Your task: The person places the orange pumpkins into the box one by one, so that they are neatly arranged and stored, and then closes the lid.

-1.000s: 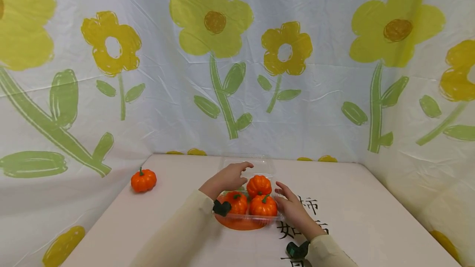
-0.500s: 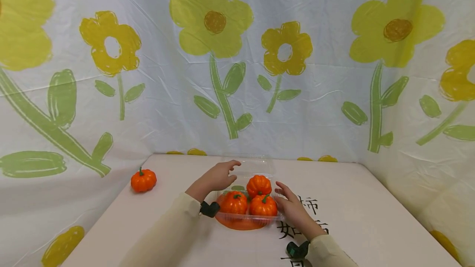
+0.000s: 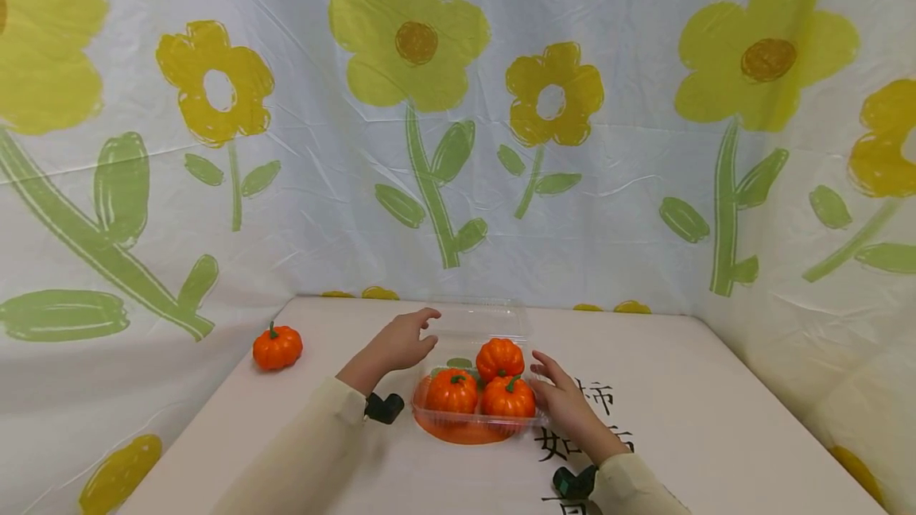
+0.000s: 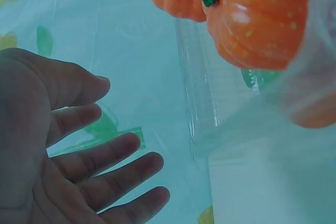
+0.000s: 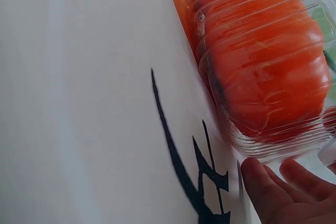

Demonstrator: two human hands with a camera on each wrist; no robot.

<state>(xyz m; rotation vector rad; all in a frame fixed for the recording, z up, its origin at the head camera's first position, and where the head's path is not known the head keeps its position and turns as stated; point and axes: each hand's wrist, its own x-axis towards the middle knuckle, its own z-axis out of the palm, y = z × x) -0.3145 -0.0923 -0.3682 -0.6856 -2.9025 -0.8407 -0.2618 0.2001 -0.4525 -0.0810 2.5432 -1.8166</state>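
Observation:
A clear plastic clamshell box [image 3: 472, 420] holds three small orange toy pumpkins: one front left [image 3: 451, 393], one front right [image 3: 508, 398] and one behind [image 3: 500, 358]. Its transparent lid [image 3: 478, 318] is folded back. Just left of the box is my left hand [image 3: 397, 342], empty, its fingers spread and loosely bent in the left wrist view. My right hand [image 3: 564, 400] stays at the box's right side with relaxed fingers. In the right wrist view its fingertips [image 5: 254, 169] are at the ribbed wall, seemingly touching it.
Another orange pumpkin [image 3: 277, 348] sits on the table's left side. Under the box, the pale tabletop [image 3: 716, 420] bears a printed orange shape [image 3: 465, 433] and black characters [image 3: 597, 396]. A flower-patterned cloth [image 3: 322, 181] encloses the back and sides.
My left hand has moved left, from above the box to beside it, uncovering the front-left pumpkin. The right hand, box and pumpkins stay where they were.

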